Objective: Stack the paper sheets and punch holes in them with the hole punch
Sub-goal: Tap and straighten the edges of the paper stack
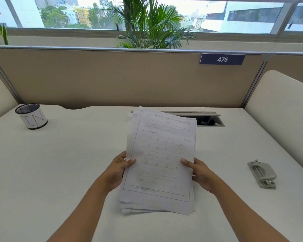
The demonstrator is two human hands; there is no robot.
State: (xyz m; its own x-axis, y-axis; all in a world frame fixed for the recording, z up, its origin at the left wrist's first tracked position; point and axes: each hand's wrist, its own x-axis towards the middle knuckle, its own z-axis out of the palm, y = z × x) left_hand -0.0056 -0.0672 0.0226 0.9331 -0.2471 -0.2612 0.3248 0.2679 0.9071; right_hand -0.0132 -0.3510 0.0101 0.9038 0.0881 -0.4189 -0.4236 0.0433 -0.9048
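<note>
A loose stack of printed paper sheets (162, 154) is held up over the middle of the white desk, its edges uneven at the bottom and left. My left hand (118, 169) grips the stack's left edge, thumb on the top sheet. My right hand (200, 172) grips the right edge the same way. The top sheet shows a letter-tracing worksheet. A grey hole punch (262, 173) lies on the desk to the right, well apart from both hands.
A black mesh pen cup (31, 116) with a white wrap stands at the back left. An open cable hatch (208, 118) sits in the desk behind the sheets. A beige partition (129, 79) closes the far side; cream dividers flank the desk.
</note>
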